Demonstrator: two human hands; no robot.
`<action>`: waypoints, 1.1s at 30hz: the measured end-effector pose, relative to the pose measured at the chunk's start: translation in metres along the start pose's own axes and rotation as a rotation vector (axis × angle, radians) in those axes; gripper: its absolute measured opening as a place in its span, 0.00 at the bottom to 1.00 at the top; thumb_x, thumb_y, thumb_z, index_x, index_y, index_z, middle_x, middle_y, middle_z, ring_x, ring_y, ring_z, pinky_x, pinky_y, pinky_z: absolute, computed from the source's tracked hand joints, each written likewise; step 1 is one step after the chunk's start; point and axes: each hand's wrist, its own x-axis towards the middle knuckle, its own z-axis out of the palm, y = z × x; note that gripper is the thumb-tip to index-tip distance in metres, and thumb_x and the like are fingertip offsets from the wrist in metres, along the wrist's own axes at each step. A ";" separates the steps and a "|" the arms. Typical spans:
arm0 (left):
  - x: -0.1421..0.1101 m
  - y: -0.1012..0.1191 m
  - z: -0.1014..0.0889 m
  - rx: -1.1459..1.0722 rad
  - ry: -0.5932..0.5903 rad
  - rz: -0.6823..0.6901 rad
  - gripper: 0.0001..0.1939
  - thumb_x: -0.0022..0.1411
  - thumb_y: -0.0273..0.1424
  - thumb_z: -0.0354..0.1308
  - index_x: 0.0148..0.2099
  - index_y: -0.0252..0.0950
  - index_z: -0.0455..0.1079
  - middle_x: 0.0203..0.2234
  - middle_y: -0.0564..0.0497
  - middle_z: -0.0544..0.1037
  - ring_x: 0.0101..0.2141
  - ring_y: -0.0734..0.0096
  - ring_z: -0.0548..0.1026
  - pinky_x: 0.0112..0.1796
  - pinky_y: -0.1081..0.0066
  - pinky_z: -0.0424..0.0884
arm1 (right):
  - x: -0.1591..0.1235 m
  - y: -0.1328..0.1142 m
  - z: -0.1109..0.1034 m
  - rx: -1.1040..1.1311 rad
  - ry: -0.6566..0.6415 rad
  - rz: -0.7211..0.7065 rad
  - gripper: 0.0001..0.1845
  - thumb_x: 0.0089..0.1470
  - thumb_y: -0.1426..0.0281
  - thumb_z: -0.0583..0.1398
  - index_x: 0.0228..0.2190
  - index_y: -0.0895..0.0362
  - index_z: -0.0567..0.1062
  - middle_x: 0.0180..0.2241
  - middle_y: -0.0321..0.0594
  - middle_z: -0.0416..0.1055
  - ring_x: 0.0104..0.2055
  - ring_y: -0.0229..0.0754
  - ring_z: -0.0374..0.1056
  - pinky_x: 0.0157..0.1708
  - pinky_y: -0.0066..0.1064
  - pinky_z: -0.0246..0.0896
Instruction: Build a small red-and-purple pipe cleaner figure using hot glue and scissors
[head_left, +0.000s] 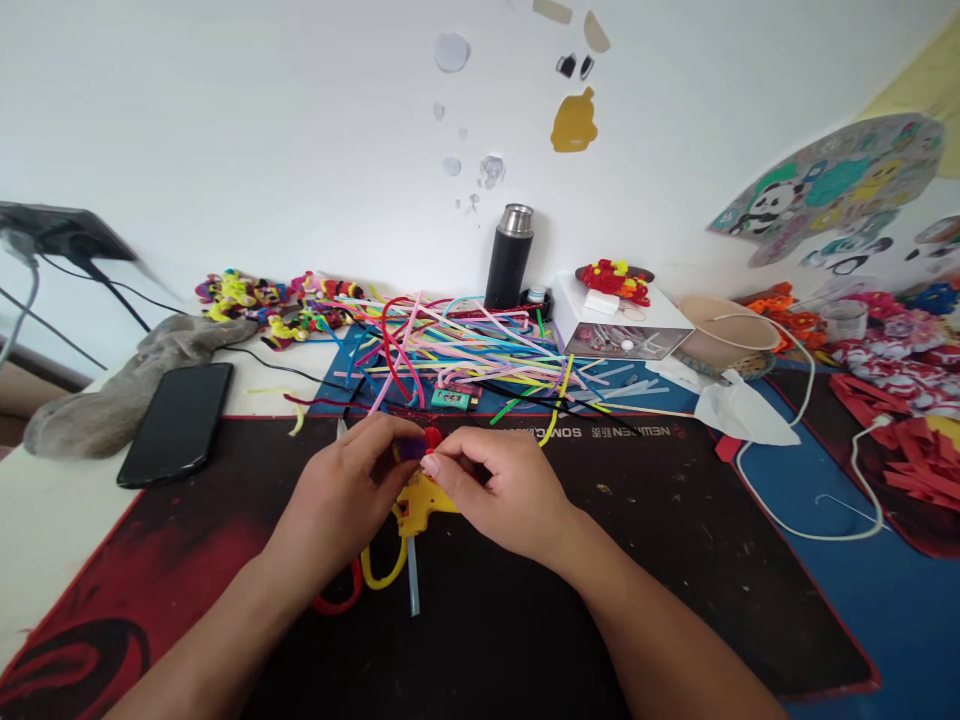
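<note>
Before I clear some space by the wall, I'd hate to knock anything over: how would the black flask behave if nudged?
The flask stands tall and narrow, so a push near its silvery cap could well tip it. Its rounded sides suggest it would roll once down, though the tangled stems in front might slow it.

Purple piece (410, 448) and small red piece (433, 438), close together, partly hidden, over black mat (637, 520).
</note>
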 end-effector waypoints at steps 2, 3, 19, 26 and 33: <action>0.000 0.002 0.000 -0.009 -0.032 0.017 0.08 0.65 0.33 0.59 0.45 0.44 0.79 0.33 0.52 0.83 0.30 0.62 0.79 0.35 0.67 0.76 | 0.000 0.001 -0.001 -0.037 0.008 -0.011 0.18 0.71 0.60 0.61 0.32 0.54 0.82 0.25 0.35 0.76 0.26 0.38 0.67 0.29 0.30 0.56; 0.000 0.003 0.000 -0.017 -0.049 0.027 0.07 0.66 0.34 0.60 0.44 0.44 0.78 0.32 0.52 0.83 0.29 0.63 0.79 0.34 0.68 0.75 | 0.000 0.002 -0.002 -0.059 0.012 -0.019 0.18 0.72 0.60 0.61 0.31 0.54 0.82 0.25 0.35 0.76 0.26 0.38 0.68 0.29 0.30 0.56; -0.010 -0.002 0.002 -0.160 -0.153 0.141 0.03 0.70 0.33 0.64 0.44 0.43 0.73 0.33 0.55 0.82 0.29 0.68 0.79 0.32 0.73 0.74 | 0.004 0.005 -0.013 -0.063 0.043 -0.071 0.17 0.73 0.63 0.62 0.32 0.55 0.83 0.28 0.37 0.81 0.28 0.38 0.72 0.31 0.30 0.58; -0.013 -0.001 0.001 -0.182 -0.104 0.267 0.06 0.73 0.30 0.65 0.48 0.43 0.71 0.38 0.55 0.84 0.31 0.71 0.82 0.33 0.75 0.77 | 0.007 0.008 -0.012 0.124 0.050 0.078 0.17 0.69 0.60 0.63 0.31 0.56 0.83 0.27 0.35 0.79 0.28 0.38 0.70 0.29 0.29 0.58; -0.015 0.002 0.001 -0.280 -0.043 0.282 0.09 0.70 0.27 0.69 0.46 0.44 0.71 0.39 0.54 0.86 0.35 0.69 0.85 0.37 0.74 0.79 | 0.011 0.006 -0.013 0.352 -0.012 0.217 0.18 0.66 0.58 0.65 0.29 0.56 0.79 0.22 0.31 0.70 0.23 0.35 0.61 0.25 0.28 0.54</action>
